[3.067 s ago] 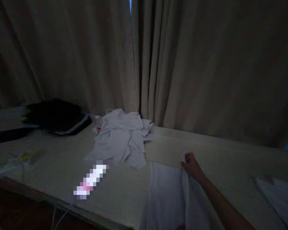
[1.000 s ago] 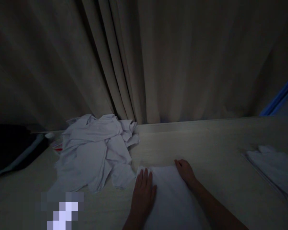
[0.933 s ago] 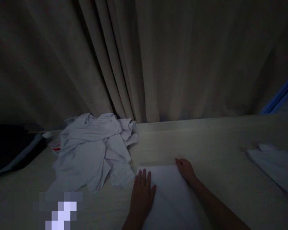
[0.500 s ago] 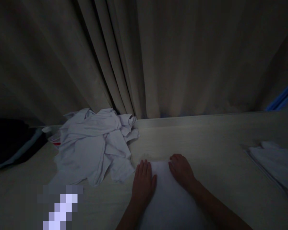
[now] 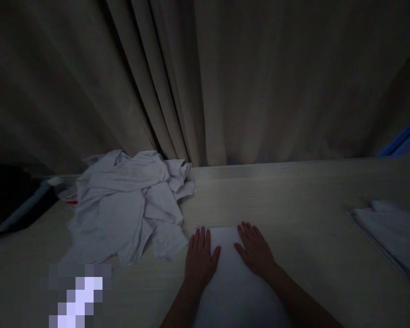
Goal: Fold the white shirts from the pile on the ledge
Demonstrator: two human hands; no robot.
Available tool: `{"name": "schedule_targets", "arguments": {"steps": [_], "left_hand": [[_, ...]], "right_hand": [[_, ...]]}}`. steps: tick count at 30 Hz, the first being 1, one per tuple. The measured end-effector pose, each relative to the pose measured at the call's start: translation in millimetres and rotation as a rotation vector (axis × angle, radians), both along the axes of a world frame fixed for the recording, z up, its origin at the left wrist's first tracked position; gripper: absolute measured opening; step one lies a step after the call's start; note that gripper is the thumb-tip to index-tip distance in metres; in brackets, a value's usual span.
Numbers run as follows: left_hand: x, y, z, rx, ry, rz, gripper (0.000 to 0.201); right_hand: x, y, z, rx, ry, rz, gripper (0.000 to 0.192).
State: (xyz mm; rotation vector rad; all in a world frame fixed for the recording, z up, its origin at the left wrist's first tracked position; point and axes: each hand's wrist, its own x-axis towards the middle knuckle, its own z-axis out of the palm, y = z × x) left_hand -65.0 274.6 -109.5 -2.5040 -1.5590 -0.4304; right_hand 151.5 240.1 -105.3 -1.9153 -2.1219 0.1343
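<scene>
Both palms lie flat on one folded white cloth (image 5: pixel 227 273), which sits on the pale surface (image 5: pixel 294 200) right in front of the person, its long axis running away from the body toward the curtain (image 5: pixel 225 82). On its left edge rests the left hand (image 5: pixel 198 259), fingers spread, gripping nothing; on the right part of its far end rests the right hand (image 5: pixel 256 249), equally flat and unclenched. Neither is nearer: the cloth lies under and between them. Just left of the cloth is a crumpled white pile (image 5: pixel 130 205); well apart to the right lies another folded stack (image 5: pixel 392 232).
</scene>
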Motion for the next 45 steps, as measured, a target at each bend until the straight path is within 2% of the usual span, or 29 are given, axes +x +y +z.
{"name": "schedule_targets", "arguments": {"steps": [6,10,14,17,21,24,27,31,34,36,40,45], "left_hand": [[13,22,-3.5,0.0,-0.019,-0.01,0.065],[17,29,-1.0,0.059,-0.009,-0.008,0.063],[11,13,11.0,0.14,0.015,-0.063,0.061],[5,-5,13.9,0.149,0.023,-0.126,0.066],[-3,-16,3.0,0.111,0.039,-0.093,0.07],[-7,-14,-8.4,0.097,0.059,-0.084,0.07],[-6,-9,-12.5,0.109,0.065,-0.081,0.071],[-1,-15,-0.3,0.174,0.087,-0.057,0.069],[-2,-41,11.0,0.262,0.121,-0.067,0.065],[-7,-63,11.8,0.326,0.151,-0.119,0.066],[-19,-91,-4.3,0.449,0.169,-0.19,0.07],[-22,-88,-26.5,0.488,0.149,-0.203,0.07]], "right_hand": [[12,21,-1.8,0.009,-0.011,-0.004,0.066],[12,28,3.6,0.018,-0.032,0.0,0.066],[8,10,8.3,0.071,-0.039,0.014,0.066],[6,-12,6.4,0.075,-0.031,0.054,0.065],[9,-28,-3.6,0.016,-0.028,0.066,0.065],[12,-27,-12.0,0.036,-0.038,0.058,0.064],[12,-21,-13.1,0.052,-0.049,0.057,0.064],[7,-23,-1.7,0.026,-0.07,0.045,0.068],[3,-44,5.5,0.075,-0.086,0.055,0.067],[0,-65,4.6,0.126,-0.084,0.067,0.065],[-2,-99,-10.4,0.184,-0.088,0.1,0.07],[-1,-109,-35.3,0.286,-0.148,0.141,0.071]]}}
